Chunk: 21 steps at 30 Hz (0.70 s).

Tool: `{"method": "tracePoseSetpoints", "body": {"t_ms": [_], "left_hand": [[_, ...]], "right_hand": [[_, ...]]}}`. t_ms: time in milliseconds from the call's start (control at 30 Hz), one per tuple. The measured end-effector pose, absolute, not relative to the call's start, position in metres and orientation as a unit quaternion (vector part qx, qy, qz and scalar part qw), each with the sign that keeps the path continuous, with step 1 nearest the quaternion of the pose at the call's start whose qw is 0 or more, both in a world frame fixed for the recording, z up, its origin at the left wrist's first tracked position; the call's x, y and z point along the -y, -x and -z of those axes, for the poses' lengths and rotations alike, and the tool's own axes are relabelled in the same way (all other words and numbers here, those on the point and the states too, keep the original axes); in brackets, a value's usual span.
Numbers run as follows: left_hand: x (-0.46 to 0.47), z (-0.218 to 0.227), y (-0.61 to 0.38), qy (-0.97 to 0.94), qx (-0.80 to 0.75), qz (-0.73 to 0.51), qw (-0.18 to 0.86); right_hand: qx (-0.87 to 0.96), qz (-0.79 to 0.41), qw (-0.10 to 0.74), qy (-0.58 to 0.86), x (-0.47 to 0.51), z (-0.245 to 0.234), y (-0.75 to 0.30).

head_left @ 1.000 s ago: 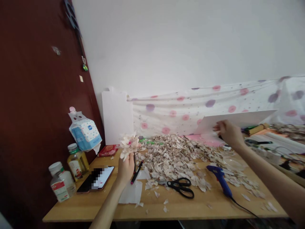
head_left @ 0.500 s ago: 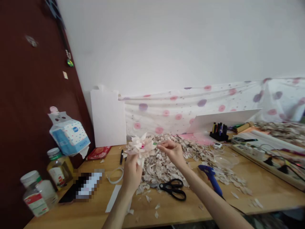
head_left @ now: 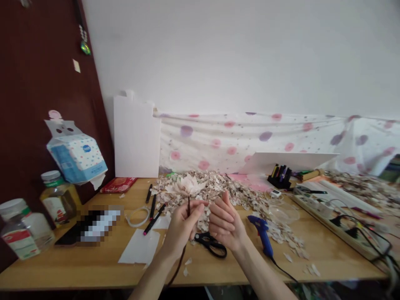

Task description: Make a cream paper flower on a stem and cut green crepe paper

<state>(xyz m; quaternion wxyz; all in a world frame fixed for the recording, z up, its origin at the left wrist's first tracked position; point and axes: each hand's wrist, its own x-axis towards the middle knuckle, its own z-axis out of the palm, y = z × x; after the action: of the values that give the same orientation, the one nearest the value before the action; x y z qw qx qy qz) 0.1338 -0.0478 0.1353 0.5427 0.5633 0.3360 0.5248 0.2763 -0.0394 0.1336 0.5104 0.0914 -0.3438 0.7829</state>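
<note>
My left hand (head_left: 184,221) is closed around the thin dark stem of a handmade flower (head_left: 187,185). Pale, pointed petals spread at the top, and the stem's lower part (head_left: 179,264) hangs below the hand toward the table edge. Close by on the right, my right hand (head_left: 226,223) has its thumb up and fingers curled toward the palm; whether anything is inside is hidden. Behind the flower lies a heap of dry, whitish petals (head_left: 215,183). Black-handled scissors (head_left: 215,246) rest on the table under my hands, partly covered by them.
A blue glue gun (head_left: 262,235) with a cord lies right of my right arm, near a power strip (head_left: 331,227). Pens (head_left: 154,218), white paper (head_left: 140,246), a phone (head_left: 93,227) and jars (head_left: 59,196) are at left. A pen holder (head_left: 279,177) stands farther back.
The flower has turned from facing me to upright, showing its stem. My right hand has left the petals and come down beside my left, fingers now curled. The view has shifted slightly.
</note>
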Motion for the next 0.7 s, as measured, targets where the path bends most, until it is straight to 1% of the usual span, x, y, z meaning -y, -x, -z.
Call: {"method": "tracePoseSetpoints", "body": {"t_ms": [133,233,333,467,700], "left_hand": [[0.056,-0.124,-0.152,-0.532,-0.304,-0.524,0.592],[0.059,-0.117,-0.164,-0.450,-0.277,-0.553,0.644],[0.061,-0.116,-0.171,-0.397,-0.274,-0.589,0.648],[0.062,-0.118,-0.172,-0.387,-0.267,-0.637,0.611],[0.064,-0.124,-0.166,-0.285,-0.232,-0.608,0.704]], "right_hand": [[0.309,-0.783,0.491,-0.223,0.044,-0.129,-0.271],[0.298,-0.771,0.476,-0.300,0.041,-0.126,-0.264],[0.295,-0.753,0.461,-0.366,0.035,-0.121,-0.257],[0.296,-0.744,0.438,-0.408,0.027,-0.115,-0.252],[0.255,-0.743,0.423,-0.451,0.024,-0.113,-0.244]]}}
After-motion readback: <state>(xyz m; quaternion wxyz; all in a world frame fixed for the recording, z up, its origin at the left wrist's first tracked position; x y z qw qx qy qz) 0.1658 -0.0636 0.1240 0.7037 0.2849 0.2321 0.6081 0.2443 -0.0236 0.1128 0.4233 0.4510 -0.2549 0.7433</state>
